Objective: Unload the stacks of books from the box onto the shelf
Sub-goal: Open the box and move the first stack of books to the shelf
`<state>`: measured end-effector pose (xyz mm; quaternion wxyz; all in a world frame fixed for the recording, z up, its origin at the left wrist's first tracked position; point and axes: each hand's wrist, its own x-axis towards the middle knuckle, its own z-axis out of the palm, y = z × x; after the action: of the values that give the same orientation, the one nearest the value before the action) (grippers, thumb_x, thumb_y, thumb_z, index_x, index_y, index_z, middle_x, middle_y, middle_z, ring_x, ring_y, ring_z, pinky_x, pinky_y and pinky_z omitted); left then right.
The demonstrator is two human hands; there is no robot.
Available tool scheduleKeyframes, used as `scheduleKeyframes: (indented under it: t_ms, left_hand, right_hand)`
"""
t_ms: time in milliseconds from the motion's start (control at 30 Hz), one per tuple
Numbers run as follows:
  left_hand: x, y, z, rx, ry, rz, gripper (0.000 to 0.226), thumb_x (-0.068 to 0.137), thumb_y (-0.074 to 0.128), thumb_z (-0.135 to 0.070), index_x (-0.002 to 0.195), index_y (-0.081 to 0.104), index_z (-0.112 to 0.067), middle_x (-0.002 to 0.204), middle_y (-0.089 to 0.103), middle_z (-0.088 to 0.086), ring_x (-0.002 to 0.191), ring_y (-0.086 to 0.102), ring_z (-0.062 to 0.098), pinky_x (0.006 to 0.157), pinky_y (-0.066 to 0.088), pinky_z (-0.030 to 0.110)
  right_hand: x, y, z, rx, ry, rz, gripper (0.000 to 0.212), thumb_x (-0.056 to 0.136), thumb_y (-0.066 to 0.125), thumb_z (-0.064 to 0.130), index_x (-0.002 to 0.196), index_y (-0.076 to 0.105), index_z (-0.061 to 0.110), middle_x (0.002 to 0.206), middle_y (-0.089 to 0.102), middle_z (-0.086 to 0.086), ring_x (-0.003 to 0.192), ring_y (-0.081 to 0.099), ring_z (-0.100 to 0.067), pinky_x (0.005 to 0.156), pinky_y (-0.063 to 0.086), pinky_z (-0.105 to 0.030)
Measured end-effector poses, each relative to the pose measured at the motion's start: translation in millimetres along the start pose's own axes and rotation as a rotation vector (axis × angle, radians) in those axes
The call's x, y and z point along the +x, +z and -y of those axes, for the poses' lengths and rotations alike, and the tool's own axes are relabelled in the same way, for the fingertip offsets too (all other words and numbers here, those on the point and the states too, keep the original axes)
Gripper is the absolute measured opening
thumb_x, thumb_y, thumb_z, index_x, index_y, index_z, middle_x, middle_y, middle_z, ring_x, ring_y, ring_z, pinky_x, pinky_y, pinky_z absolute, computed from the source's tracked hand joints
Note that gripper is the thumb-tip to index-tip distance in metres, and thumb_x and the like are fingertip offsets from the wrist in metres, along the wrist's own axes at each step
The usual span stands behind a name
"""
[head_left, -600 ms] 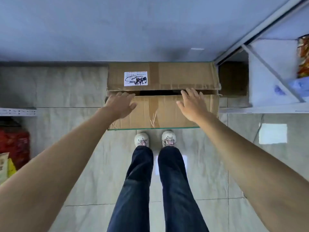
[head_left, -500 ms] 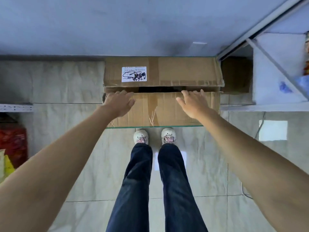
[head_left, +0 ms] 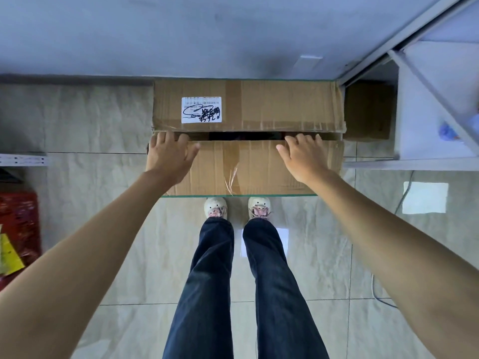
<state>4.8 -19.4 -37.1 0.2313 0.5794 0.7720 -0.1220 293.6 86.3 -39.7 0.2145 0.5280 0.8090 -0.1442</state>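
Note:
A brown cardboard box (head_left: 259, 110) stands against the wall on the tiled floor, its two top flaps nearly closed with a dark gap between them. A white label (head_left: 201, 110) is stuck on the far flap. My left hand (head_left: 169, 156) lies flat on the near flap at its left end, fingertips at the gap. My right hand (head_left: 304, 156) lies on the same flap towards the right, fingers spread at the gap's edge. Neither hand holds anything. The books are hidden inside. A white metal shelf (head_left: 438, 99) stands at the right.
My legs and white shoes (head_left: 237, 208) stand just before the box. A smaller brown box (head_left: 368, 110) sits under the shelf on the right. Red and yellow packages (head_left: 15, 229) lie at the left under another shelf edge. A cable (head_left: 375, 288) runs on the floor at right.
Both hands have slid forward along the near flap to the gap's edge, and the view has shifted closer to the box.

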Motion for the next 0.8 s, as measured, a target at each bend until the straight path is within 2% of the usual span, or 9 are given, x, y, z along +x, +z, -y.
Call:
scheduleKeyframes:
  t_ms: [133,233,333,433,533,600,633,700,800]
  left_hand:
    - [-36.2,-21.7,5.6,-0.104,-0.026,-0.077,0.05,0.099,0.032,-0.047,0.111,0.061,-0.009,0.113,0.056,0.021,0.111,0.048,0.039,0.096,0.037,0.049]
    - [-75.5,-28.3,12.9,-0.163,-0.012,-0.02,0.048,0.1,0.029,-0.043,0.107,0.065,-0.013,0.098,0.063,0.015,0.098,0.056,0.036,0.082,0.043,0.044]
    - [-113.8,-17.2,12.2,-0.135,0.01,0.059,0.053,0.098,0.024,-0.046,0.107,0.067,-0.016,0.098,0.066,0.007,0.1,0.056,0.029,0.078,0.045,0.04]
    - [-142.7,6.4,9.3,-0.148,-0.014,0.17,0.053,0.099,0.023,-0.048,0.116,0.065,-0.021,0.114,0.061,0.001,0.114,0.052,0.022,0.088,0.046,0.038]
    - [-153.7,33.6,3.2,-0.185,-0.006,0.283,0.053,0.1,0.022,-0.049,0.127,0.059,-0.022,0.127,0.057,-0.001,0.123,0.046,0.018,0.1,0.042,0.033]
    - [-146.4,49.1,-2.4,-0.273,-0.006,0.304,0.05,0.101,0.025,-0.046,0.136,0.053,-0.022,0.134,0.054,-0.001,0.128,0.042,0.018,0.104,0.039,0.032]
    - [-138.1,54.3,-5.8,-0.338,-0.003,0.293,0.049,0.102,0.027,-0.044,0.138,0.05,-0.02,0.136,0.053,0.0,0.13,0.04,0.018,0.105,0.038,0.032]
    - [-113.9,59.0,-13.9,-0.439,0.031,0.216,0.047,0.102,0.031,-0.039,0.139,0.05,-0.015,0.137,0.052,0.001,0.131,0.04,0.019,0.106,0.035,0.031]
    - [-59.1,53.9,-28.7,-0.447,0.103,0.079,0.055,0.099,0.027,-0.043,0.136,0.052,-0.009,0.137,0.053,0.006,0.13,0.042,0.023,0.108,0.036,0.036]
  right_hand:
    - [-41.9,-15.8,-1.0,0.084,-0.037,-0.271,0.051,0.098,0.03,0.037,0.09,0.069,0.006,0.084,0.067,-0.013,0.082,0.059,-0.034,0.078,0.044,-0.042]
    - [-90.0,-18.1,-6.5,0.259,-0.103,-0.35,0.042,0.096,0.037,0.033,0.082,0.068,0.007,0.074,0.068,-0.006,0.072,0.061,-0.029,0.072,0.044,-0.039]
    - [-139.9,-4.3,-7.7,0.331,-0.153,-0.394,0.045,0.098,0.035,0.033,0.091,0.071,0.007,0.085,0.072,-0.003,0.078,0.063,-0.028,0.073,0.045,-0.038]
    - [-184.7,25.3,-3.7,0.314,-0.123,-0.312,0.051,0.099,0.029,0.038,0.107,0.071,0.009,0.112,0.071,-0.005,0.099,0.064,-0.028,0.089,0.04,-0.037]
    - [-213.9,65.1,7.2,0.295,-0.023,0.093,0.053,0.099,0.027,0.043,0.141,0.048,0.018,0.153,0.039,-0.003,0.139,0.039,-0.025,0.115,0.026,-0.038]
    - [-220.3,93.7,12.7,0.299,0.039,0.352,0.057,0.1,0.019,0.049,0.153,0.021,0.026,0.161,0.004,0.006,0.15,0.009,-0.016,0.122,0.007,-0.038]
    - [-217.0,102.8,15.8,0.293,0.048,0.4,0.058,0.1,0.017,0.05,0.153,0.016,0.027,0.162,-0.001,0.006,0.151,0.004,-0.015,0.122,0.003,-0.038]
    - [-200.1,106.2,23.4,0.331,0.049,0.357,0.056,0.101,0.02,0.048,0.151,0.026,0.023,0.162,0.014,0.002,0.149,0.013,-0.016,0.121,0.01,-0.035]
    - [-154.7,85.5,32.3,0.45,-0.006,0.089,0.049,0.1,0.031,0.041,0.134,0.054,0.015,0.146,0.048,-0.005,0.134,0.045,-0.023,0.11,0.034,-0.037]
